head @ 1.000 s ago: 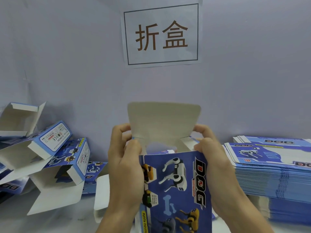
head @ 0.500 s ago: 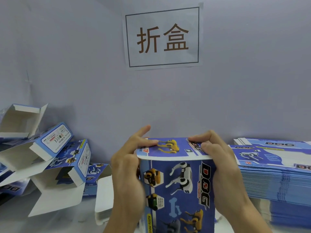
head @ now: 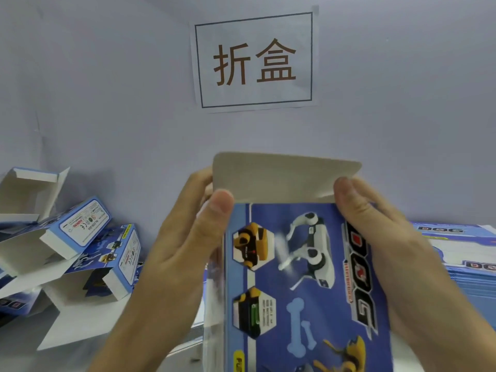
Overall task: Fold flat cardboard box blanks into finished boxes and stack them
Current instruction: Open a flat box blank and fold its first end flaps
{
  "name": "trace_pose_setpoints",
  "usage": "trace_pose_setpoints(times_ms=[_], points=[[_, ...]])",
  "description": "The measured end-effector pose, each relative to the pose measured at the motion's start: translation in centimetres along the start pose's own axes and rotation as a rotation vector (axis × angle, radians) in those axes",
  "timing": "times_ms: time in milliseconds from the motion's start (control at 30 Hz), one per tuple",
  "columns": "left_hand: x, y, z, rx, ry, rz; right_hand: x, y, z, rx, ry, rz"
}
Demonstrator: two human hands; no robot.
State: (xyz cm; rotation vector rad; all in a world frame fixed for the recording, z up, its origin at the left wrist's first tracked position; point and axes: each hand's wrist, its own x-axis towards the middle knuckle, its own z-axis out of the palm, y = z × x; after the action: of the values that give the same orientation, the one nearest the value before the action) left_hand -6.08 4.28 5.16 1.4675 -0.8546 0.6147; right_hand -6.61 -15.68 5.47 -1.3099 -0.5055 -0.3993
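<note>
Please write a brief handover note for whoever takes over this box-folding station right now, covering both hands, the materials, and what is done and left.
Left hand grips the left edge of the blue printed cardboard box, thumb near its top corner.
Right hand grips the right edge.
The box's plain grey top flap stands upright, untucked.
Done: several folded blue boxes lie in a loose pile on the left, some with flaps open.
Left: close this flap, add the box to the pile, then continue through the stack of flat blue blanks on the right.
</note>
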Motion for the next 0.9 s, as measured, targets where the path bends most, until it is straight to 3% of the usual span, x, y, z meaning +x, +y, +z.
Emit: trace_pose_setpoints(times_ms=[100, 233, 433, 667, 900], points=[[0.0, 0.6, 0.1, -0.048, -0.017, 0.015, -0.1, -0.7, 0.3, -0.052, 0.026, 0.008], [-0.4, -1.4, 1.2, 0.136, 0.105, 0.003, 0.3, 0.8, 0.7, -0.064, 0.048, 0.135], [-0.8, -4.0, 1.9, 0.074, 0.221, -0.129, 0.4, 4.0, -0.1, 0.181, -0.027, 0.236], [-0.4, -3.5, 2.3, 0.049, 0.300, -0.082, 1.0, 4.5, -0.1, 0.040, -0.027, 0.092], [-0.9, -3.4, 1.9, 0.009, 0.248, -0.099, 0.5, 5.0, 0.0, 0.038, -0.006, -0.068]])
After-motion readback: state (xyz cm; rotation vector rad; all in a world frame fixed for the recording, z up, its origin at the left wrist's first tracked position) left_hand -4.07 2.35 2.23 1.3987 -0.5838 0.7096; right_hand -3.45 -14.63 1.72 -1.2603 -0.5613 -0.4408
